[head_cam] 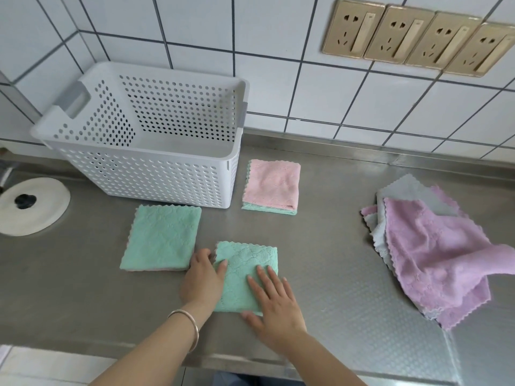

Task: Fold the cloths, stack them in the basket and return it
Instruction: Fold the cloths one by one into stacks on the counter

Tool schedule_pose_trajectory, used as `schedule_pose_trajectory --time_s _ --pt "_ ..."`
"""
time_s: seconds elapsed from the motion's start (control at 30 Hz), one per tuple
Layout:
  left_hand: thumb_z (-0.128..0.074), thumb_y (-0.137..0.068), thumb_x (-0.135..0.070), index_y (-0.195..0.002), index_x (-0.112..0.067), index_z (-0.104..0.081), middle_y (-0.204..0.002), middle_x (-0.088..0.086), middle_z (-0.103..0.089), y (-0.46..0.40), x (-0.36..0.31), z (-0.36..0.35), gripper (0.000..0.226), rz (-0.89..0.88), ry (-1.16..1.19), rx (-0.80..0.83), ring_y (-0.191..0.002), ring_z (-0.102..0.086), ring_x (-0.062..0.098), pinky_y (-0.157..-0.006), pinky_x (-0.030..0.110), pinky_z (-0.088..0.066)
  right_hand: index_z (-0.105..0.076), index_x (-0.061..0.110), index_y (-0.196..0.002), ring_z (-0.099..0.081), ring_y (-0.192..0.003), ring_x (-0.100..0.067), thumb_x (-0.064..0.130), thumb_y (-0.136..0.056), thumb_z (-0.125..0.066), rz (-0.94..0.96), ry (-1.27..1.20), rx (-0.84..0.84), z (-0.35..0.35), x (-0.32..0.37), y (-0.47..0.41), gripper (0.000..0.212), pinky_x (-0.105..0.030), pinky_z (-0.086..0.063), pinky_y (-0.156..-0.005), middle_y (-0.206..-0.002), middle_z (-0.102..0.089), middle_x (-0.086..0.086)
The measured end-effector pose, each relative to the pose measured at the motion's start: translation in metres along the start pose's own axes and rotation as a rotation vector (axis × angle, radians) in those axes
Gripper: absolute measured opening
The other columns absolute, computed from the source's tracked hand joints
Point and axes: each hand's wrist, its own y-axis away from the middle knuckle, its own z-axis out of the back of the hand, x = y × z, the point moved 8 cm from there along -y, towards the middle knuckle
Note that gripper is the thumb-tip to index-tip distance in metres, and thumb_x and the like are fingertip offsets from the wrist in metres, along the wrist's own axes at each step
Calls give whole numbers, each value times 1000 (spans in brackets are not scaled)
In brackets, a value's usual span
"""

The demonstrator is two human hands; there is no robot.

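A folded green cloth [242, 270] lies near the counter's front edge. My left hand [203, 277] holds its left edge, thumb on top and fingers at the side. My right hand [271, 302] lies flat on its right half, fingers straight. A second folded green cloth [161, 238] lies just to the left. A folded pink cloth [271, 183] sits on a folded green one to the right of the basket. The white perforated basket [145, 174] stands at the back left with nothing seen inside. A loose heap of purple and grey cloths [426, 252] lies at the right.
The steel counter [320, 246] meets a tiled wall at the back, with several gold sockets [418, 37] up right. A round white lid [30, 206] lies at the far left. The counter's front edge runs just below my wrists.
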Motion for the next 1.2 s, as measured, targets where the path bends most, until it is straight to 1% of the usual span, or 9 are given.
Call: schedule_pose_trajectory --time_s 0.13,0.27,0.4,0.5,0.6,0.73,0.87,0.97,1.2 --pt "-60 -80 -50 -113 -11 -50 -121 10 -45 11 9 -8 53 27 -26 -23 -104 -56 31 -83 40 -49 -51 17 -122 -52 -104 -17 41 -82 -50 -319 -306 -180 23 -28 -2 47 -32 -49 -89 -115 -58 0" --pt "-61 -79 -52 -113 -10 -52 -124 10 -41 9 10 -13 56 97 -86 7 -117 -47 29 -91 39 -44 -55 15 -116 -43 -109 -19 40 -88 -48 -704 -459 91 7 -55 -5 39 -29 -39 -94 -116 -50 -1" --pt "-55 -86 -43 -103 -9 -52 -110 11 -58 6 0 -11 38 108 -42 19 -104 -54 32 -83 41 -49 -56 15 -100 -51 -86 -13 32 -88 -51 -763 -740 181 9 -52 -12 21 -24 -42 -69 -96 -55 2" --pt "-51 -90 -36 -105 -10 -49 -102 15 -65 4 -32 6 30 76 121 -35 -95 -59 36 -71 37 -46 -51 13 -88 -46 -66 -9 25 -88 -55 -767 -974 70 31 -61 -25 12 -20 -35 -53 -76 -51 3" --pt "-51 -92 -32 -114 -11 -49 -111 9 -64 -10 -82 30 31 -27 298 -83 -101 -58 32 -70 30 -36 -52 13 -89 -52 -73 -17 23 -87 -58 -749 -1056 -106 67 -86 -54 12 -25 -39 -58 -79 -55 0" --pt "-57 -88 -27 -130 -16 -37 -130 2 -53 -54 -141 34 47 -178 471 -61 -115 -55 23 -92 34 -46 -52 14 -98 -55 -77 -10 26 -90 -57 -738 -1149 -171 99 -120 -112 15 -21 -43 -62 -86 -56 6" --pt "-56 -89 -11 -144 -22 -23 -146 -2 -38 -99 -180 24 65 -292 374 -55 -134 -37 15 -105 22 -27 -54 13 -105 -56 -83 -14 28 -90 -56 -783 -1190 -177 97 -146 -159 21 -26 -44 -72 -94 -58 3" --pt "-55 -90 -12 -146 -26 -21 -145 4 -38 -126 -180 5 67 -251 260 -33 -133 -36 20 -108 28 -28 -53 11 -111 -55 -83 -15 28 -89 -58 -826 -1143 -123 79 -156 -178 28 -27 -44 -73 -96 -56 2" --pt "-53 -92 -20 -145 -22 -27 -131 10 -36 -142 -158 -25 60 -199 147 -5 -123 -39 22 -105 23 -25 -52 11 -108 -52 -72 -12 29 -85 -63 -872 -1073 -147 56 -167 -183 31 -14 -37 -52 -91 -56 0"
